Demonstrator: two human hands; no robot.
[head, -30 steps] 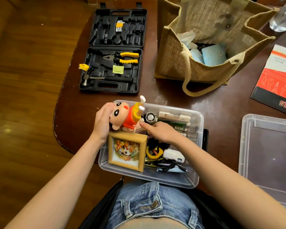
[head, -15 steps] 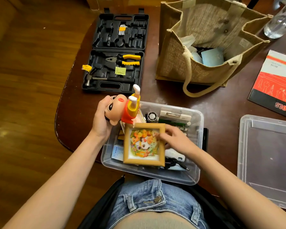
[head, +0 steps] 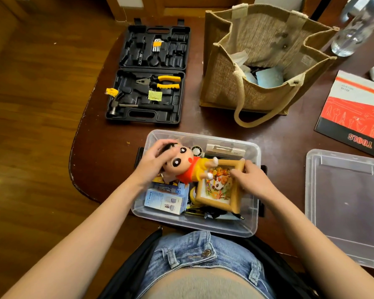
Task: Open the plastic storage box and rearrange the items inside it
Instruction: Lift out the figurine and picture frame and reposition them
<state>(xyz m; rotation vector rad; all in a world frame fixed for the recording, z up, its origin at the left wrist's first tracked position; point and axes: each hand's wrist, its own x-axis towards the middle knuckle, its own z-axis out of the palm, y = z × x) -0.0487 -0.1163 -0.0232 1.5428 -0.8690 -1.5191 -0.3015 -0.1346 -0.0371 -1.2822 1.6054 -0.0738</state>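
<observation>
The left hand's fingers (head: 160,147) curled over the doll (head: 186,167) and the right hand's fingers (head: 238,175) pinched the picture frame (head: 218,190), both inside the open storage box (head: 254,199) on the bench (head: 108,147); laying the frame flat first would probably let the doll settle beside it.

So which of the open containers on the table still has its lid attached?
The black plastic tool case: its lid stays hinged on. The clear plastic storage box has its lid lying apart, right of it.

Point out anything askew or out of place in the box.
The picture frame sits tilted, propped on clutter at the box's right side, held by the right hand. The doll lies across the frame's corner, gripped by the left hand.
</observation>
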